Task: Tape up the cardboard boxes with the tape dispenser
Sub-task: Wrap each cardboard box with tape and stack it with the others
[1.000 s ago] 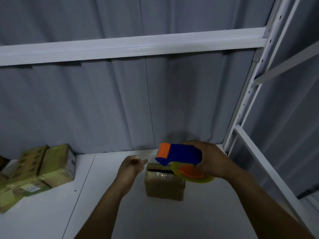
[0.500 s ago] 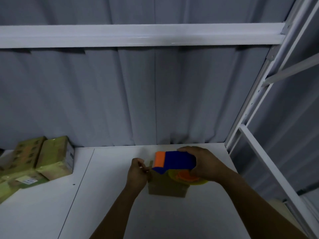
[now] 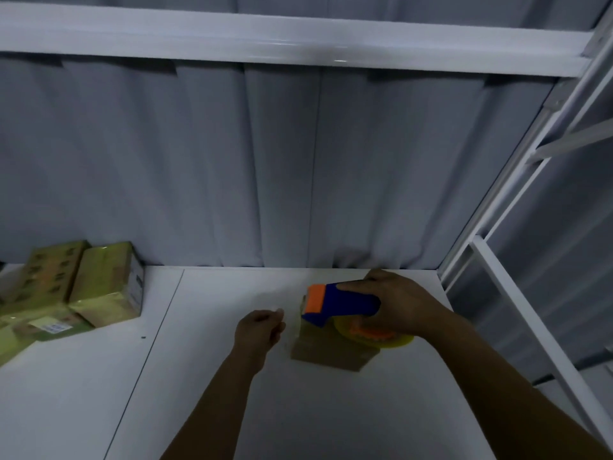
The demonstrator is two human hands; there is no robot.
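Where the person's forearms reach in over the near edge of the white shelf (image 3: 331,410), two bare hands are at work.

Left hand (image 3: 260,328): fingers curled, thumb and fingertips pinching the loose end of the tape (image 3: 292,322), just left of the box.

Box (image 3: 331,353): one, small, brown cardboard, flat on the shelf right of centre, partly hidden under the dispenser. Whether its flaps are sealed cannot be told.

Dispenser (image 3: 345,303): blue body, orange front plate, yellowish roll with orange hub beneath. Held over the box, front pointing left.

Right hand (image 3: 404,310): wrapped tight round the dispenser's rear, fingers over the top.

Tape: clear, faint, stretched from the dispenser's front to the left hand's pinch.

Stack (image 3: 99,287): several yellowish-green boxes in glossy wrap at the far left of the shelf, well apart from the hands. One bears a white label (image 3: 49,327).

Curtain (image 3: 232,161): grey, pleated, hanging along the shelf's back edge.

Beam (image 3: 298,38): white metal, horizontal, overhead.

Upright (image 3: 517,180): white, perforated, at the right rear corner.
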